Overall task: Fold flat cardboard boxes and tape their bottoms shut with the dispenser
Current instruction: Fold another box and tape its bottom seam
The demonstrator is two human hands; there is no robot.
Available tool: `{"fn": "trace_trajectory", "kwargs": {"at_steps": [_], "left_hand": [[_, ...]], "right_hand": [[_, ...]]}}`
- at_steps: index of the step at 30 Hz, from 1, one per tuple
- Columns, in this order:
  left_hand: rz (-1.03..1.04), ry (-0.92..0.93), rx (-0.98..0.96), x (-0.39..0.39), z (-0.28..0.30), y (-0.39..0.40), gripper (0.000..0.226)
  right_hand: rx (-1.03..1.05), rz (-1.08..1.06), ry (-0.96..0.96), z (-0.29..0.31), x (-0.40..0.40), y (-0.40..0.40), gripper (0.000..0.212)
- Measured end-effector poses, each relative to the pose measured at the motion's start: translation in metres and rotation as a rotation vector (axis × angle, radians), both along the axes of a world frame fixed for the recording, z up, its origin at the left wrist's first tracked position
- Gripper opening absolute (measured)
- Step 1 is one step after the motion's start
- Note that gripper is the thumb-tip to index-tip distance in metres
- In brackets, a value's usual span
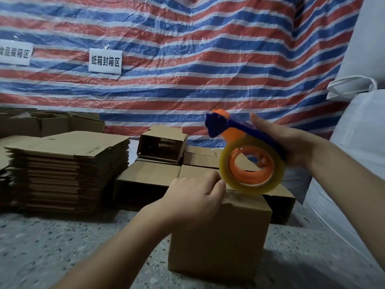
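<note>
Nearest the lens, the left hand (195, 197) rests curled on the top of a brown folded cardboard box (218, 236), its fingertips pinching at the far top edge. That box stands upright on a speckled grey floor (62, 247), with bare floor open left of the left hand. Beyond that room sits a tall stack of flat brown cardboard blanks (68, 174). Behind the left hand lie several assembled brown boxes (150, 180), one on its side with its open mouth showing nothing inside. The right hand (285, 142) grips a blue and orange tape dispenser (239, 147), its long axis slanting up-left, the yellowish clear tape roll (252, 165) touching the box's far edge. White sacks (358, 142) crowd close beside the right hand.
</note>
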State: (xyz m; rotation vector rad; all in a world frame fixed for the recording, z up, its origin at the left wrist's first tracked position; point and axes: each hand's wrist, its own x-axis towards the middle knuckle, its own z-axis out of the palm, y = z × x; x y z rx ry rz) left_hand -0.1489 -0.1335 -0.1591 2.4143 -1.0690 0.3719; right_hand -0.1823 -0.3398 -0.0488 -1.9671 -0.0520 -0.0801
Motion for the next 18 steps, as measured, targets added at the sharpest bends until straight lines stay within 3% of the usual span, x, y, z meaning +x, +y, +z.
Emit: {"fn": "trace_trajectory", "kwargs": {"at_steps": [3, 8, 10, 14, 18], "left_hand": [[-0.034, 0.072, -0.096, 0.002, -0.002, 0.001, 0.031], [-0.052, 0.583, -0.976, 0.010, 0.010, 0.012, 0.033], [-0.002, 0.766, -1.141, 0.016, 0.024, 0.017, 0.046], [-0.034, 0.931, -1.078, 0.026, 0.043, 0.027, 0.058], [-0.033, 1.039, -1.005, 0.028, 0.045, 0.026, 0.032]], "right_hand": [[-0.056, 0.014, 0.069, -0.001, 0.011, 0.006, 0.052], [-0.113, -0.008, 0.131, 0.001, 0.021, 0.008, 0.071], [-0.149, -0.007, 0.138, 0.004, 0.023, 0.012, 0.073], [-0.148, 0.004, 0.155, 0.007, 0.026, 0.016, 0.066], [-0.164, -0.005, 0.157, 0.006, 0.026, 0.015, 0.070]]}}
